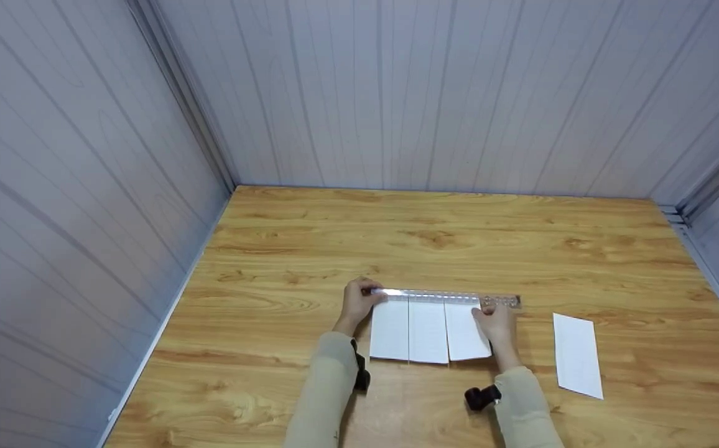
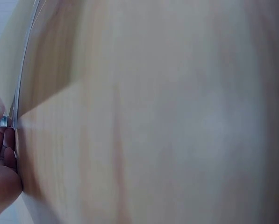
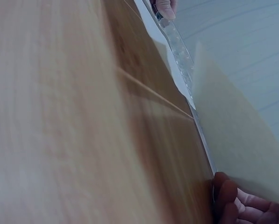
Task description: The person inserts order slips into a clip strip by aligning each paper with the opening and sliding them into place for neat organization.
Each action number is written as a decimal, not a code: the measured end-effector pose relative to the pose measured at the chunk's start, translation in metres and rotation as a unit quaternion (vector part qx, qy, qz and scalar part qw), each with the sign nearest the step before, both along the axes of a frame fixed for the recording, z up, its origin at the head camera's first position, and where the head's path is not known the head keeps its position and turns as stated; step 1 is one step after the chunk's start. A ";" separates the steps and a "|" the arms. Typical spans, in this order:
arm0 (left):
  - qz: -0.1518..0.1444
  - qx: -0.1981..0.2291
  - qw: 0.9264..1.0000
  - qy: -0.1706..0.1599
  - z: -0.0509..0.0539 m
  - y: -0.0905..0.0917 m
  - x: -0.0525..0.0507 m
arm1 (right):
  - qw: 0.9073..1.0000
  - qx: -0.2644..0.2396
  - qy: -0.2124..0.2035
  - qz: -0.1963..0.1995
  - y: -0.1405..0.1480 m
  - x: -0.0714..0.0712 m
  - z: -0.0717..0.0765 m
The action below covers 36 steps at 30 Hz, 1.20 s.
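A clear ruler [image 1: 428, 295] runs along the top edge of three white paper strips [image 1: 389, 330] set side by side. In the head view my left hand [image 1: 359, 303] grips the ruler's left end; in the left wrist view, thumb and fingers [image 2: 1, 161] close around that end. My right hand [image 1: 497, 323] pinches the rightmost strip [image 1: 466, 336] near its upper right corner, close to the ruler. That strip sits slightly tilted, its lower edge apart from the middle one. The right wrist view shows right fingertips [image 3: 226, 191] at the paper's edge; the thumb is hidden there.
Another white paper strip [image 1: 577, 356] lies separately on the wood-grain table [image 1: 434, 242], right of my right hand. Pale panelled walls [image 1: 397, 93] stand behind and at both sides. A dark wrist device [image 1: 482, 397] sits at each cuff.
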<state>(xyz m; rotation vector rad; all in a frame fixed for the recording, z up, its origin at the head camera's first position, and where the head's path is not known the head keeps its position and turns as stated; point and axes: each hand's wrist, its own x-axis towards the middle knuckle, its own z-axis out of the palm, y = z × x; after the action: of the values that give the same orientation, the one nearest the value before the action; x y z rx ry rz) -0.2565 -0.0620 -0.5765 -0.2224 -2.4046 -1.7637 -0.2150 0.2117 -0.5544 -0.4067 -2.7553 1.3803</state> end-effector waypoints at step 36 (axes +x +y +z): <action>-0.008 0.025 0.999 0.026 0.003 0.000 0.003 | 1.000 0.011 0.009 -0.015 0.032 0.027 0.005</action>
<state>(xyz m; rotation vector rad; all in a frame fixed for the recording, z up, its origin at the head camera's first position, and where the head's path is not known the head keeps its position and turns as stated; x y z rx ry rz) -0.2537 -0.0621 -0.5733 -0.2801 -2.3268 -1.7985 -0.1885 0.2432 -0.5491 -0.4304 -2.7351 1.3397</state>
